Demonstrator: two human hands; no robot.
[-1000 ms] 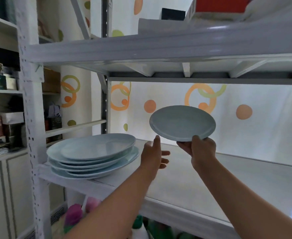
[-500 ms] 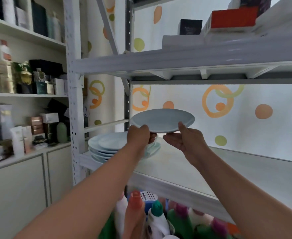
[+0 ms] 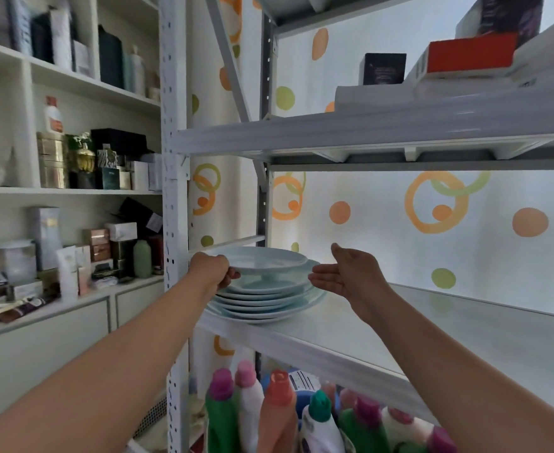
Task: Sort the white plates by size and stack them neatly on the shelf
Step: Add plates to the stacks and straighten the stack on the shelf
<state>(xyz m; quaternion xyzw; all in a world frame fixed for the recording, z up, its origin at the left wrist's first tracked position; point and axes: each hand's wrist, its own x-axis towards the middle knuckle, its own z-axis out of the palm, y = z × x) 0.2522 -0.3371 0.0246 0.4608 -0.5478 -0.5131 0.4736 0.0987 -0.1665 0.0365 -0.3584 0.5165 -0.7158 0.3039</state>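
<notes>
No label or box lettering reads clearly. The white metal shelf (image 3: 350,335) stands before a wall of orange and green circles; below it crowd coloured bottles (image 3: 278,416), and to its left are cupboard shelves of boxes. At the shelf's left end sits the plate stack (image 3: 269,300) – the left hand (image 3: 215,271) grips the left rim of the small top plate (image 3: 262,261), while the right hand (image 3: 350,276) hovers open-palmed just beside the stack, touching nothing
</notes>
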